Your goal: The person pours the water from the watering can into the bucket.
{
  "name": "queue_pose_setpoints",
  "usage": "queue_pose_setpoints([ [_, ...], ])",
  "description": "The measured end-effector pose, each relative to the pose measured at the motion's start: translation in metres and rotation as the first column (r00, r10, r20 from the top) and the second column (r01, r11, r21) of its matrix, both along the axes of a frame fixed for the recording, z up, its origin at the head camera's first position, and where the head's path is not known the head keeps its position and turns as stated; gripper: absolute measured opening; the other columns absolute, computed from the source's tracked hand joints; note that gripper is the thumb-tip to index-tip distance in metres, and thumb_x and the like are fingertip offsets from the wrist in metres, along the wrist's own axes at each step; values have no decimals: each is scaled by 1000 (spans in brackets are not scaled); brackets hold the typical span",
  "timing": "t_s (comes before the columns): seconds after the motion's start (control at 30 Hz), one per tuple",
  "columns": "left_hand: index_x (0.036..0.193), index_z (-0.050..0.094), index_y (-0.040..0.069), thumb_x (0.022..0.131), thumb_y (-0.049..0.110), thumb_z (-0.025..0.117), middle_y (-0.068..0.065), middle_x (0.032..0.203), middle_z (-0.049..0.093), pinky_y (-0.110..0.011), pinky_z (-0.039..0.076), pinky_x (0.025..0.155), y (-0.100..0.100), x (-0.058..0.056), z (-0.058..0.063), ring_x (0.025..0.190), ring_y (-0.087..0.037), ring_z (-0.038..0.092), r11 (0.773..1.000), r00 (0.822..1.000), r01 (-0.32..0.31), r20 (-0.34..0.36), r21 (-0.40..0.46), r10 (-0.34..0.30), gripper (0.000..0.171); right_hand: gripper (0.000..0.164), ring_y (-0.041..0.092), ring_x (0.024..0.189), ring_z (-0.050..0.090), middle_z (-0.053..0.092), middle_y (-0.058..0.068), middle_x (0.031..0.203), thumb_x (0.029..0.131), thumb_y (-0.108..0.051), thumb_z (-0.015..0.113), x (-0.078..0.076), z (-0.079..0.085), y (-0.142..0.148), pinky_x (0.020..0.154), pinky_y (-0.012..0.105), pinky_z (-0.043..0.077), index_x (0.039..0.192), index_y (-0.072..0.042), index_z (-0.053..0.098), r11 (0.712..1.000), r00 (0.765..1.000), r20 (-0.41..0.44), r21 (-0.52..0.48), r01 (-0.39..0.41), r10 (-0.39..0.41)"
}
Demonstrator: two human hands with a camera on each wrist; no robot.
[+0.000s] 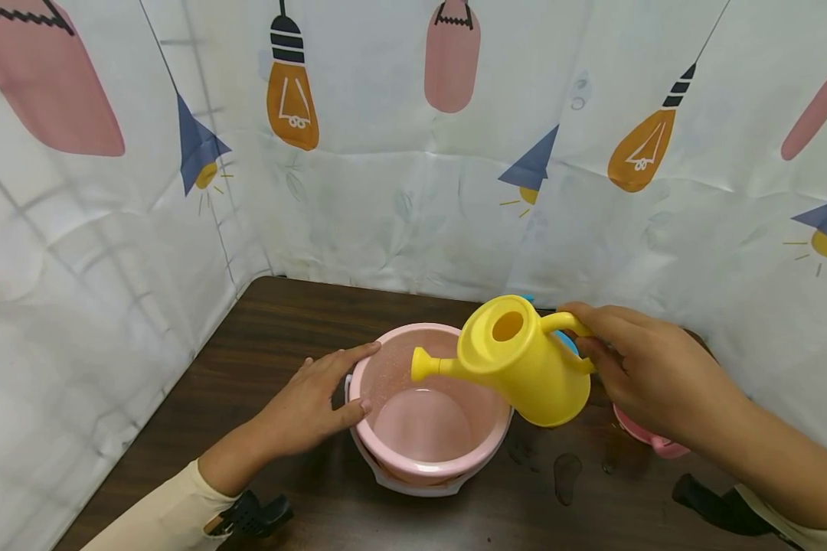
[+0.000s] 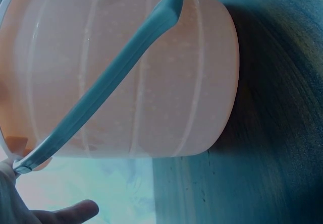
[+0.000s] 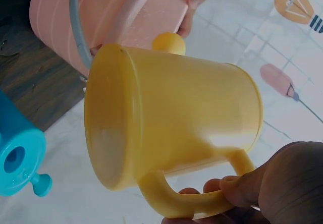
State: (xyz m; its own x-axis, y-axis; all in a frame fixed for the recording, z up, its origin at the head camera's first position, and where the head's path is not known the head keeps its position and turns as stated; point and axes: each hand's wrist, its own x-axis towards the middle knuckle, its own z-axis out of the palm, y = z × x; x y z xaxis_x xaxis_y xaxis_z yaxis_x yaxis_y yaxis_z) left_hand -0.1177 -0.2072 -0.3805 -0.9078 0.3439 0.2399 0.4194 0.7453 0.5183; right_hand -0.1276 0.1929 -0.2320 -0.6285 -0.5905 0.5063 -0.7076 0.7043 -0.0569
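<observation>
A pink bucket (image 1: pixel 423 451) with a pale handle stands upright on the dark table; droplets speckle its inner wall. My left hand (image 1: pixel 303 409) rests on the left part of its rim, index finger and thumb tips on the edge and one finger sticking out straight in the left wrist view. By its handle, my right hand (image 1: pixel 634 352) grips a yellow watering can (image 1: pixel 524 367), raised and tipped to the left. Its spout (image 1: pixel 427 365) hangs over the bucket's opening, and no stream of water shows from it.
A blue watering can (image 3: pixel 20 156) stands behind the yellow one, mostly hidden in the head view. At the right, a pink item with a small handle (image 1: pixel 668 448) is partly covered by my right forearm. Wet patches (image 1: pixel 567 476) lie on the tabletop. A patterned curtain (image 1: pixel 386 207) encloses the back and left.
</observation>
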Motion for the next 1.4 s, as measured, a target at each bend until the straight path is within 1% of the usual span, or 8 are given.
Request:
queue_pose_setpoints([
  [0.13,158,36,38,95,55,62,-4,153,48,-80,20,106,0,0,0,141,-31,44,1000,1000,-5,8,-4,5,70,50,15,85,66,72,-1,115,87,0,77,0,1,-2,69,42,56,133,-17,68,1000,1000,29,11,12,-12],
  [0.23,158,36,38,95,56,62,-4,153,48,-80,20,107,0,0,0,142,-31,44,1000,1000,-8,16,-4,8,70,49,19,89,69,72,1,115,87,0,77,0,2,-3,70,44,57,133,-15,68,1000,999,31,16,14,-15],
  [0.4,158,35,38,95,53,63,-5,154,48,-80,20,107,0,-1,0,142,-31,43,1000,1000,-8,17,-3,8,71,50,11,79,61,72,-3,108,85,2,77,-1,2,-3,65,38,55,131,-16,68,1000,1000,5,2,10,-10],
  [0.47,159,35,38,95,53,63,-5,154,48,-80,20,107,0,-1,0,142,-31,43,1000,1000,-10,17,-5,10,71,50,10,79,60,72,-4,108,85,2,77,0,2,-2,66,37,54,132,-16,68,1000,1000,14,2,14,-14],
  [0.63,159,35,39,95,57,61,-4,154,48,-80,19,107,0,-1,-1,142,-31,43,1000,1000,-11,21,-1,11,71,51,14,82,64,72,-2,112,86,1,77,0,1,-2,67,41,55,134,-15,67,1000,999,31,10,24,-25],
  [0.97,158,35,39,96,57,60,-4,153,48,-80,19,107,0,0,0,142,-31,43,1000,1000,-8,18,2,8,70,52,15,82,65,72,-2,113,87,0,76,1,1,-4,66,42,55,135,-17,67,998,998,39,23,50,-51],
  [1.1,158,35,39,95,57,61,-4,153,48,-79,19,107,0,0,0,142,-30,43,1000,1000,-10,21,-1,10,70,52,18,85,67,72,0,114,86,0,77,1,2,-5,67,43,56,134,-16,68,999,998,36,23,42,-43],
  [1.4,158,34,40,95,57,61,-5,153,49,-79,18,108,-1,-1,-1,142,-30,44,1000,1000,-14,25,-9,15,71,50,17,84,67,72,0,113,86,1,77,-1,1,-4,67,43,56,133,-15,68,999,999,31,19,29,-30],
])
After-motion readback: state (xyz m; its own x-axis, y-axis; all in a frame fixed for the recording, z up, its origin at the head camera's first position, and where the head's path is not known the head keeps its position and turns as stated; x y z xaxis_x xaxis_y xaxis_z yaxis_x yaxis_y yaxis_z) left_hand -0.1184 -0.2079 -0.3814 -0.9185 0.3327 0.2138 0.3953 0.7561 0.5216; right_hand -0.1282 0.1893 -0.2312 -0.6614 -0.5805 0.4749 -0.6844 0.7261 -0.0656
